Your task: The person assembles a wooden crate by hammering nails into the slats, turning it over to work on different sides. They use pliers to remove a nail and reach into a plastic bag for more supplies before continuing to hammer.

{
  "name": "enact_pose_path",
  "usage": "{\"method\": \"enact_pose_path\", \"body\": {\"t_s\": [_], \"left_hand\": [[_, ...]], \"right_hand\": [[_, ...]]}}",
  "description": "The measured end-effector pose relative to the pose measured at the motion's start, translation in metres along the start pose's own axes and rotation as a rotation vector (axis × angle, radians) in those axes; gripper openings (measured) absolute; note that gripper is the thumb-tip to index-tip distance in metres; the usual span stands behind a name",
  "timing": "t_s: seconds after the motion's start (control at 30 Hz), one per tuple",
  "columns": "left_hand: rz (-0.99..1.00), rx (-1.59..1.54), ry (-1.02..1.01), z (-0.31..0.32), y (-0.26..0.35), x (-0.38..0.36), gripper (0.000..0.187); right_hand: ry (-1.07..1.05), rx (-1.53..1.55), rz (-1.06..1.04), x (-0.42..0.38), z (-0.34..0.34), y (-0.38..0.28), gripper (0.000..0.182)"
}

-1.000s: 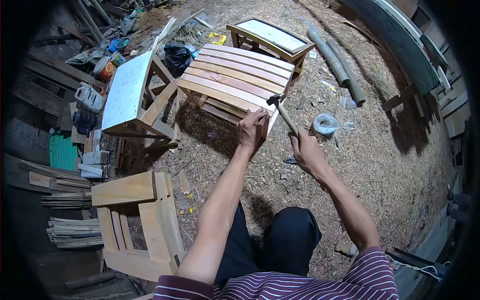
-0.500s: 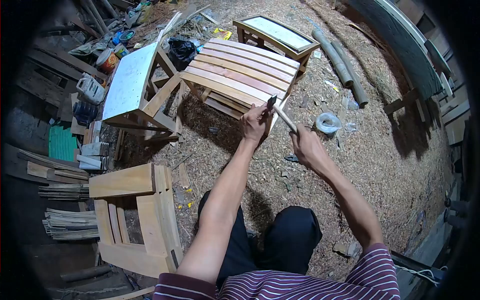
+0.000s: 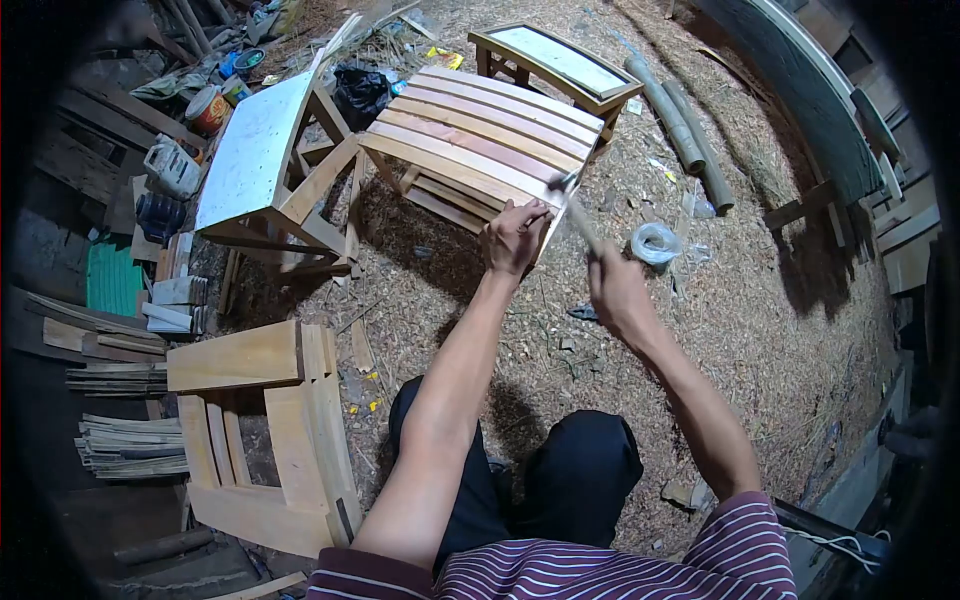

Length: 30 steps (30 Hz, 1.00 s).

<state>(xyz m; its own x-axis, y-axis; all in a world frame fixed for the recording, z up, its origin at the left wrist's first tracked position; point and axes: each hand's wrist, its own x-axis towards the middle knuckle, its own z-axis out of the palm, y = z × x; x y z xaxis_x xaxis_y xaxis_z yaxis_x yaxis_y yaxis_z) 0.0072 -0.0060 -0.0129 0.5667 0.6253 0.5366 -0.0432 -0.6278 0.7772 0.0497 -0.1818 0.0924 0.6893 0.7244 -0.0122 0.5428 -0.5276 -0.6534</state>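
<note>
My right hand (image 3: pixel 620 292) is closed round the wooden handle of a hammer (image 3: pixel 581 222). The hammer's head is blurred by motion above the near right corner of a slatted wooden table (image 3: pixel 470 143). At that same corner, my left hand (image 3: pixel 513 238) rests with its fingers pinched together. Whatever lies between those fingertips is too small to make out. Pale and reddish slats run side by side across the table top, with narrow gaps between them, and a lower shelf of slats shows beneath.
A white-topped wooden stand (image 3: pixel 255 145) adjoins the table at left; another framed table (image 3: pixel 555 62) stands behind. Stacked wooden frames (image 3: pixel 235 360) lie near my left knee. A clear roll (image 3: pixel 655 244) and pliers-like tool (image 3: pixel 583 313) lie on the shavings; two poles (image 3: pixel 680 130) lie beyond.
The hammer head has risen slightly away from my left fingers and swung right, now blurred. My right hand shifted a little right. My left hand stays at the table corner.
</note>
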Motion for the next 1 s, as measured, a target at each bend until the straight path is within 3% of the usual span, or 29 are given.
{"method": "enact_pose_path", "body": {"t_s": [0.07,0.13,0.17,0.3,0.33,0.43,0.47,0.63,0.87,0.93,1.0], "left_hand": [[0.006,0.042,0.022,-0.001,0.001,-0.001,0.019],[0.025,0.058,-0.007,-0.004,-0.001,0.001,0.018],[-0.074,0.084,-0.104,-0.006,-0.001,0.001,0.017],[0.039,0.009,-0.178,-0.022,-0.003,0.011,0.019],[-0.068,-0.024,-0.246,-0.035,0.008,0.023,0.019],[-0.066,0.139,-0.179,-0.026,0.000,0.070,0.027],[0.085,0.366,-0.184,-0.017,-0.015,0.084,0.037],[-0.015,0.746,-0.273,0.012,-0.028,0.093,0.056],[-0.056,0.706,-0.267,0.013,-0.030,0.095,0.055],[-0.057,0.700,-0.259,0.012,-0.031,0.093,0.055],[-0.050,0.692,-0.251,0.013,-0.031,0.095,0.055]], "right_hand": [[-0.086,-0.127,-0.037,-0.002,0.003,0.015,0.016],[-0.145,-0.024,-0.019,-0.002,-0.013,-0.004,0.020],[-0.140,-0.019,-0.021,-0.004,-0.016,-0.011,0.020],[0.011,0.000,0.011,0.013,-0.014,-0.001,0.027],[0.023,0.009,0.027,0.020,-0.013,0.004,0.029],[-0.131,-0.029,0.111,0.036,0.003,0.024,0.033],[-0.132,-0.020,0.086,0.035,0.012,0.033,0.033],[-0.076,0.079,0.124,0.030,0.015,0.031,0.032],[-0.022,0.263,0.137,0.007,-0.037,-0.030,0.017],[0.026,0.244,0.051,0.021,-0.026,-0.013,0.020],[-0.057,0.093,0.120,0.046,-0.015,-0.010,0.025]]}}
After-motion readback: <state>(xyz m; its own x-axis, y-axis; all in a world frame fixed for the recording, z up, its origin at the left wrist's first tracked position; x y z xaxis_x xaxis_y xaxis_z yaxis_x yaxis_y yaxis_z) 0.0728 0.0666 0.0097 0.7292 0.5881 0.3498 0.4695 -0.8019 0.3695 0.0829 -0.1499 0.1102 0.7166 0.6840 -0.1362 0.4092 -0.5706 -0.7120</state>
